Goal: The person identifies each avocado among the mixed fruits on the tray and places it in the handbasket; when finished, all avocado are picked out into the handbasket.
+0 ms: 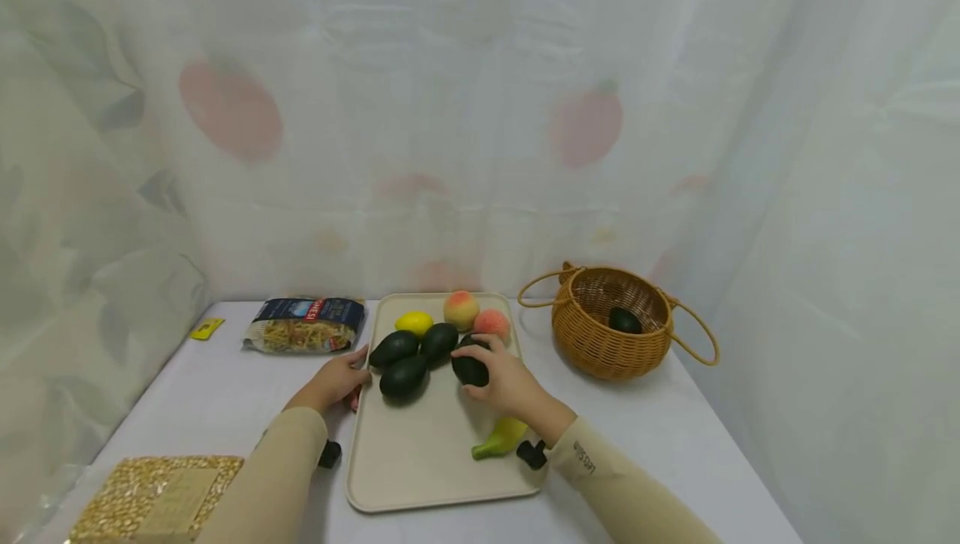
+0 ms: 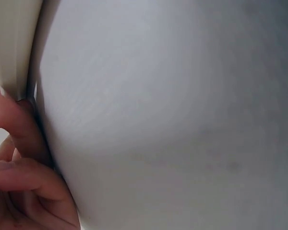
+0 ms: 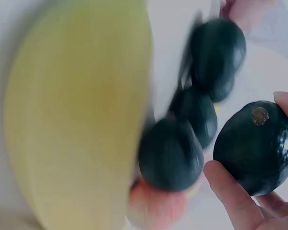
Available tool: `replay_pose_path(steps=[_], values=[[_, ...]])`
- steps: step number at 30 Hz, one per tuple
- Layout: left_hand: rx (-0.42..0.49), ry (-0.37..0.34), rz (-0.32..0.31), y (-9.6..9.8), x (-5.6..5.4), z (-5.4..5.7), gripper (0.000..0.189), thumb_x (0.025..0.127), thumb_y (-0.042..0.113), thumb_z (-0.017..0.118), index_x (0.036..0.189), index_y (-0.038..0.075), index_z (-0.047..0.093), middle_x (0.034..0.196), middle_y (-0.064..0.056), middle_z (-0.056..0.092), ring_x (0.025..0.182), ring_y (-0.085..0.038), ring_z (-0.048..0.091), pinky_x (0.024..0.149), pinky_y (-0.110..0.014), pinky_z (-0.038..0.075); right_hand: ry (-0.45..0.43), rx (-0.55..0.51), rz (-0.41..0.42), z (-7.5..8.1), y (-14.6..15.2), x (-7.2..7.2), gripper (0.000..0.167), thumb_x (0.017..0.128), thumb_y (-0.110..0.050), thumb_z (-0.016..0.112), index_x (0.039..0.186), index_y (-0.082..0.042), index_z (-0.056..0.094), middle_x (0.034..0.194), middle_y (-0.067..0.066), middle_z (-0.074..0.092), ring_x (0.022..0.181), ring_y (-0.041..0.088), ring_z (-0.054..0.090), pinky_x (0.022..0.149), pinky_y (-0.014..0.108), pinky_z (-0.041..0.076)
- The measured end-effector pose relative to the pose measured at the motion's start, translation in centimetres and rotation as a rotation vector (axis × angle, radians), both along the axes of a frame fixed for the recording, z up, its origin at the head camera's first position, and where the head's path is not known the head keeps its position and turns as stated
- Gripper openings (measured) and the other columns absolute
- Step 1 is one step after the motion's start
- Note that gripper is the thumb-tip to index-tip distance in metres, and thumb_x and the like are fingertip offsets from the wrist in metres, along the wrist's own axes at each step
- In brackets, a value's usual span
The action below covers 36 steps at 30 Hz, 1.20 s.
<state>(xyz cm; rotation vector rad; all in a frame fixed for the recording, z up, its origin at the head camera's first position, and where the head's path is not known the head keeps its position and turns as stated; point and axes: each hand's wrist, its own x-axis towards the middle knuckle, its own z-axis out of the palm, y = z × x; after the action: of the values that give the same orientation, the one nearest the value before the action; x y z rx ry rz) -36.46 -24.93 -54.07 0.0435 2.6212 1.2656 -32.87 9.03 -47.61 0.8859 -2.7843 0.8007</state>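
My left hand [image 1: 341, 379] is at the left edge of the cream tray [image 1: 427, 477], its thumb and curled fingers [image 2: 19, 129] gripping the rim. With my right hand [image 1: 513, 381] I hold a dark green avocado [image 3: 254, 148] over the tray's right half, thumb and fingers round its sides. Several more avocados [image 1: 405, 377] lie grouped on the tray. In the right wrist view one avocado [image 3: 170, 153] sits against a pink peach [image 3: 158, 206]. Behind them are a yellow lemon [image 1: 414, 323] and another peach [image 1: 461, 309]. A banana [image 1: 501, 437] lies under my right wrist.
Right of the tray stands a wicker basket [image 1: 611, 352] with raised handles and one avocado [image 1: 624, 321] inside. A pasta bag [image 1: 303, 336] lies at the back left, a small yellow packet [image 1: 206, 328] beyond it. A bag of corn kernels [image 1: 153, 498] is front left.
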Motion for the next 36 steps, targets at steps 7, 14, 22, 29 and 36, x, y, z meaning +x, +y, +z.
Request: replay_pose_path(steps=[7, 14, 22, 29, 36], values=[[-0.032, 0.013, 0.000, -0.5, -0.2, -0.1, 0.078, 0.095, 0.015, 0.060, 0.163, 0.000, 0.026, 0.055, -0.004, 0.061, 0.044, -0.015, 0.059, 0.058, -0.028, 0.047, 0.051, -0.141, -0.113, 2.6, 2.9, -1.7, 0.058, 0.087, -0.014, 0.087, 0.141, -0.020, 0.066, 0.155, 0.021, 0.042, 0.118, 0.047, 0.063, 0.095, 0.057, 0.053], [-0.026, 0.026, -0.001, -1.6, 0.1, -0.1, 0.078, 0.095, 0.016, 0.062, 0.162, -0.003, 0.026, 0.054, -0.004, 0.060, 0.044, -0.015, 0.059, 0.058, -0.029, 0.047, 0.113, -0.213, -0.212, 4.1, 5.6, -3.8, 0.060, 0.087, -0.013, 0.087, 0.142, -0.018, 0.065, 0.154, 0.024, 0.042, 0.130, 0.048, 0.055, 0.097, 0.058, 0.052], [-0.014, 0.008, 0.009, -1.4, 0.5, -0.2, 0.078, 0.096, 0.016, 0.061, 0.162, -0.003, 0.024, 0.055, -0.004, 0.060, 0.045, -0.015, 0.058, 0.053, -0.029, 0.044, 0.102, -0.271, -0.366, 4.4, 9.1, -6.1, 0.060, 0.092, -0.015, 0.082, 0.148, -0.016, 0.059, 0.158, 0.023, 0.034, 0.132, 0.049, 0.052, 0.104, 0.060, 0.047], [-0.031, 0.010, 0.009, -0.6, 0.5, -0.1, 0.077, 0.097, 0.017, 0.061, 0.163, -0.002, 0.026, 0.054, -0.004, 0.059, 0.044, -0.015, 0.056, 0.054, -0.029, 0.043, 0.046, -0.423, -0.517, 5.2, 12.3, -6.8, 0.060, 0.096, -0.020, 0.078, 0.151, -0.016, 0.055, 0.155, 0.026, 0.035, 0.134, 0.051, 0.047, 0.106, 0.065, 0.042], [-0.055, 0.027, -0.011, -0.1, -0.4, -0.3, 0.078, 0.096, 0.018, 0.062, 0.163, -0.001, 0.026, 0.053, -0.003, 0.059, 0.044, -0.014, 0.057, 0.056, -0.029, 0.044, -0.028, -0.408, -0.607, 6.1, 16.0, -7.6, 0.061, 0.099, -0.023, 0.074, 0.154, -0.013, 0.051, 0.156, 0.030, 0.032, 0.130, 0.052, 0.049, 0.101, 0.064, 0.047]])
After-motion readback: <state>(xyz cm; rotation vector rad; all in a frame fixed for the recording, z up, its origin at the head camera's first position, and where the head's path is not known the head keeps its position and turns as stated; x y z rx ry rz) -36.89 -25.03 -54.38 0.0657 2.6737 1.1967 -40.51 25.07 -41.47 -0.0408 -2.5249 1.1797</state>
